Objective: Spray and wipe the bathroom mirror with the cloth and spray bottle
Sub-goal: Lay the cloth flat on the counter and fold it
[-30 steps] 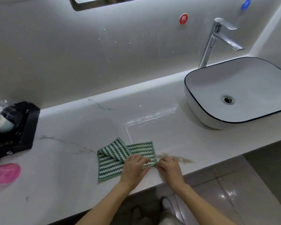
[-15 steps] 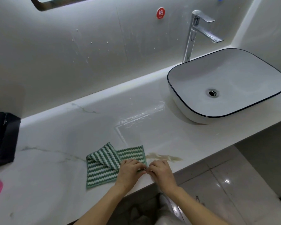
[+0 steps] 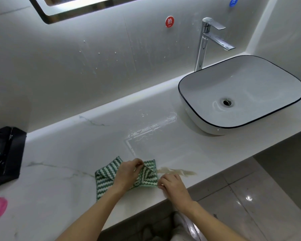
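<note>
There is a single view, from a wide-angle camera worn on the person's head. It looks forward and steeply down over a white marble counter (image 3: pixel 63 153) toward the wall behind it. The near counter edge runs slantwise across the lower frame, with floor tiles (image 3: pixel 250 197) showing below it at the right. Both forearms reach in from the bottom edge, so the hands sit close under the lens. The basin (image 3: pixel 207 94) lies farther off at the right, and only the lower corner of the mirror (image 3: pixel 49 16) enters at the top. Straight lines bend toward the frame's edges. With one camera, no second view shares the scene.
</note>
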Demonstrator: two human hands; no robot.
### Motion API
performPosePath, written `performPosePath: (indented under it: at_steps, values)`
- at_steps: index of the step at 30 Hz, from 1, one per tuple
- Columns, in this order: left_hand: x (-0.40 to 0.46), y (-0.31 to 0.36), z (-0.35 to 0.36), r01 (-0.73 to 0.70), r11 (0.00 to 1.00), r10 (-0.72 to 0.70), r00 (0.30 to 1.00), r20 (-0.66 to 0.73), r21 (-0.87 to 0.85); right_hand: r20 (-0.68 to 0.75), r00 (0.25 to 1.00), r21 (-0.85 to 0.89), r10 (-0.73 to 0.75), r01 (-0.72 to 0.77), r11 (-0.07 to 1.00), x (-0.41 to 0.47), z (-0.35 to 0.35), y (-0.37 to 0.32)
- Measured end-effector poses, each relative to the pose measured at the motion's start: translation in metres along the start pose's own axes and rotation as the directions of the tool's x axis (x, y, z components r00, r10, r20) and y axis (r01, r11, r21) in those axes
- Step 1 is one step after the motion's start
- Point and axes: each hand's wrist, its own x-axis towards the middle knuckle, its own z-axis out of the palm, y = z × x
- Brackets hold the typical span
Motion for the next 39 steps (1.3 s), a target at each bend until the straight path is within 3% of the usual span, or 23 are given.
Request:
performPosePath:
  at_steps: [12,17,21,24,26,29,33,36,39]
  values:
    - [0.059,-0.025,-0.035,0.047,0.998,-0.044,0.997,-0.07,0.045,0.135,0.989,-0.034,0.055,-0.051,0.998,-0.028,-0.011,0.014]
    - [0.065,-0.022,-0.026,0.088,0.995,-0.09,0.995,-0.045,-0.056,0.169,0.985,-0.114,0.046,-0.027,0.993,-0.027,-0.016,0.015]
    - [0.05,-0.028,-0.022,0.064,0.993,-0.068,0.997,-0.032,-0.1,0.113,0.991,-0.105,0.078,-0.066,0.992,-0.005,-0.025,0.013]
    - [0.034,-0.052,-0.029,0.116,0.992,-0.118,0.992,-0.041,-0.052,0.009,0.998,-0.109,0.059,-0.058,0.992,0.03,-0.024,0.01]
    - [0.023,-0.066,-0.033,0.162,0.987,-0.161,0.987,-0.017,0.019,0.023,0.996,-0.112,0.084,-0.081,0.99,0.057,-0.021,0.005]
    - [0.013,-0.084,-0.034,0.159,0.972,-0.174,0.982,0.078,0.172,0.193,0.976,-0.143,0.104,-0.077,0.987,0.093,-0.018,-0.007]
    - [0.012,-0.095,-0.024,0.053,0.961,-0.108,0.976,0.191,0.27,0.47,0.878,-0.246,0.096,0.026,0.969,0.124,-0.005,-0.02]
    - [0.014,-0.089,-0.017,0.024,0.942,-0.102,0.97,0.22,0.333,0.548,0.83,-0.312,0.101,0.09,0.946,0.139,0.006,-0.029]
    - [0.02,-0.089,-0.012,-0.076,0.882,-0.029,0.976,0.214,0.465,0.556,0.828,-0.32,0.079,0.125,0.939,0.148,0.014,-0.032]
